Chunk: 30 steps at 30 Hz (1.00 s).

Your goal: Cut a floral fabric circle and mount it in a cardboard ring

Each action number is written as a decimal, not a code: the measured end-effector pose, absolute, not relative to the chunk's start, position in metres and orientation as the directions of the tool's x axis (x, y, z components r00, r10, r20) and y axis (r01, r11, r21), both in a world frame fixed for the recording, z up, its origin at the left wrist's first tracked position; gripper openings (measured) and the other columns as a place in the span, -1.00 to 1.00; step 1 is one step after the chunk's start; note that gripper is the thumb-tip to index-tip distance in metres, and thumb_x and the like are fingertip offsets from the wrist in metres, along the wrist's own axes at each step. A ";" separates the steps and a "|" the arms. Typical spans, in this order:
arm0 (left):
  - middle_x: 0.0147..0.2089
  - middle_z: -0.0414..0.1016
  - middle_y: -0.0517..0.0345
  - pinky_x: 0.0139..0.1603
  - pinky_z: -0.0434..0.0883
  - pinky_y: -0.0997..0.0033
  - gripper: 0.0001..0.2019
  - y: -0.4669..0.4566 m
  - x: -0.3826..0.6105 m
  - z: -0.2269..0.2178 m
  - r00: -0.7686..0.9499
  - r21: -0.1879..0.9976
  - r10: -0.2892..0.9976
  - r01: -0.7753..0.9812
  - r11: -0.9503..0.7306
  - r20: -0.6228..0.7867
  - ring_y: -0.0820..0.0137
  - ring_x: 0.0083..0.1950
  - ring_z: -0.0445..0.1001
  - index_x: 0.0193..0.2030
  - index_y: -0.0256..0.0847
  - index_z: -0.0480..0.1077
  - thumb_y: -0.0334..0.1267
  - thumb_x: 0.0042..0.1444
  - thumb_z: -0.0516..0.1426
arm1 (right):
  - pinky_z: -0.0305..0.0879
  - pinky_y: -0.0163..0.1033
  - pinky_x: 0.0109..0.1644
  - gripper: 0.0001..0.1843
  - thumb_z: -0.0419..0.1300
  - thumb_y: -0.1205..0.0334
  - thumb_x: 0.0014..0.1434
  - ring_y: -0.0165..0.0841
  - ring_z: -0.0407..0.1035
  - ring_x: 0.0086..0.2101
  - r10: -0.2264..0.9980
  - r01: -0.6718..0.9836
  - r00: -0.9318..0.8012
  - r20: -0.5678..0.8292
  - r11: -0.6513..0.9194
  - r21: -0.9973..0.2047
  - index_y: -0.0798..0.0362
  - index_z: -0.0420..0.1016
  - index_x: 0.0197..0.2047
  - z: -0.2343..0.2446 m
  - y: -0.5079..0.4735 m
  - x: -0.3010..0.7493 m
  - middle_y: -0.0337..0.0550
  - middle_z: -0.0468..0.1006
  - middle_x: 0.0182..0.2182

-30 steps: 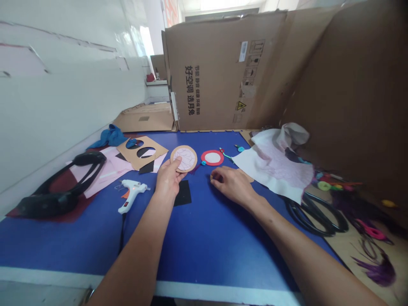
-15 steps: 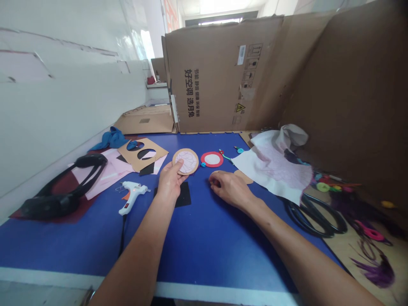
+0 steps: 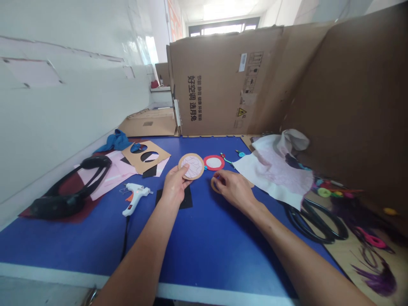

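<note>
My left hand (image 3: 175, 187) pinches a round cardboard disc (image 3: 192, 165) faced with pale patterned fabric and holds it a little above the blue table (image 3: 197, 238). My right hand (image 3: 232, 187) rests on the table beside it, its fingers closed round the edge of a thin cardboard ring (image 3: 214, 184) that lies flat. A red ring with a white centre (image 3: 213, 162) lies just behind the disc. A black square of material (image 3: 186, 199) lies under my left wrist.
A white glue gun (image 3: 135, 196) lies left of my left arm, its cord running toward me. Black scissors (image 3: 314, 219) and white patterned cloth (image 3: 277, 170) lie at right. Cardboard with round holes (image 3: 146, 154), pink paper and a black bag (image 3: 63, 191) lie at left. Cardboard walls stand behind.
My left hand has lifted the disc slightly and brought it nearer the right hand. My right fingers have picked up the edge of the cardboard ring. The view has shifted a little.
</note>
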<state>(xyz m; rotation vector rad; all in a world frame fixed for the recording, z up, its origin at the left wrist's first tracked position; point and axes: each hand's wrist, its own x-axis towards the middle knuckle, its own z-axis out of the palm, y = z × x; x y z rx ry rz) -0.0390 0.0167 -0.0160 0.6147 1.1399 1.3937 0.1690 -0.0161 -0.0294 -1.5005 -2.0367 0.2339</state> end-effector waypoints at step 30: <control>-0.26 0.73 -0.10 -0.20 0.58 0.30 -0.74 -0.003 -0.011 -0.019 -0.010 0.888 0.981 -0.426 0.171 -0.194 0.28 -0.31 0.65 -0.20 -0.31 0.66 -0.23 -0.02 0.47 | 0.48 -0.12 -0.10 -0.27 0.57 -0.09 0.00 -0.23 0.57 -0.23 0.986 -0.133 0.049 0.161 0.166 -0.977 0.01 0.48 0.14 -0.023 -0.008 0.164 -0.18 0.65 -0.23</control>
